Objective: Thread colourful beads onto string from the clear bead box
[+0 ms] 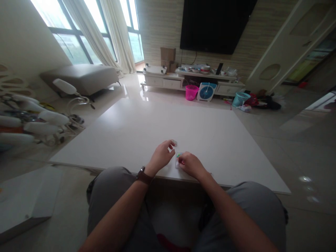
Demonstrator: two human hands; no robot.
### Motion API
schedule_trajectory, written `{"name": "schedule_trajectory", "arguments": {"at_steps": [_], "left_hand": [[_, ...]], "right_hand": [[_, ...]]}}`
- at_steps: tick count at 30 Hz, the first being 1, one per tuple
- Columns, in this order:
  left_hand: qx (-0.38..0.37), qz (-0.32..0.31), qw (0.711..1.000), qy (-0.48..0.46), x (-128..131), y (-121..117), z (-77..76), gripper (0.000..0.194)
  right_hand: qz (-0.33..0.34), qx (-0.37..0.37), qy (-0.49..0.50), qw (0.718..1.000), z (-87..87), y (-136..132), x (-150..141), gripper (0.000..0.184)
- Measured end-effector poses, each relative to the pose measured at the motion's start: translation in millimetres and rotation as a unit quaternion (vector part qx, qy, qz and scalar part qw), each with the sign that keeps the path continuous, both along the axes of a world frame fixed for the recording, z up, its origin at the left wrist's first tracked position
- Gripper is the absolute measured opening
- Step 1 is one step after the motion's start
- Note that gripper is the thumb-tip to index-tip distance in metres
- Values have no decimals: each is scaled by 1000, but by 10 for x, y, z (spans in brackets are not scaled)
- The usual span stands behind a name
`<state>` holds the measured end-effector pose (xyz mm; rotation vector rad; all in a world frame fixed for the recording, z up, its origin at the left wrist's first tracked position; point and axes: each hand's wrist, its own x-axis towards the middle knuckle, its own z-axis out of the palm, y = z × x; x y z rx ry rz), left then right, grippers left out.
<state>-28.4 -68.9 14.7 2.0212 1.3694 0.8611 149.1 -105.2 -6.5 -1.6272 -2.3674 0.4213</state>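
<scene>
A small clear box [177,165] with bright green, yellow and reddish bits in it lies near the front edge of the white table [210,129]. My right hand [193,165] is over its right side, fingertips closed together at the coloured bits; what they pinch is too small to make out. My left hand [163,155] is just left of the box, its fingers curved and the thumb apart from them. By its fingertips lies a small clear, roundish item [174,142]; whether they touch it I cannot tell.
White lamp shades on curled arms [54,118] crowd the floor to the left. Beyond the table stand a pink basket [191,92], a blue fan [206,92] and a low TV cabinet [172,84]. A teal basket [240,99] stands farther right.
</scene>
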Motion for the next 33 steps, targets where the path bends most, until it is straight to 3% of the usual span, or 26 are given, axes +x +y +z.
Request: {"name": "schedule_trajectory", "arguments": {"at_steps": [11, 15, 21, 28, 33], "left_hand": [[-4, 0, 1000, 18, -1, 11, -1, 20], [-2, 11, 998, 64, -67, 88, -55, 20], [-15, 16, 991, 135, -112, 390, -171, 19], [-33, -28, 981, 188, 144, 871, -294, 15], [-53, -53, 969, 235, 260, 1018, -399, 10]], "right_hand": [[-7, 21, -33, 999, 140, -6, 39, 13], [1, 20, -24, 1000, 224, -69, 72, 15], [10, 16, 1, 1000, 362, -148, 100, 15], [35, 25, 27, 999, 506, -267, 130, 12], [46, 22, 51, 997, 635, -384, 152, 14]]}}
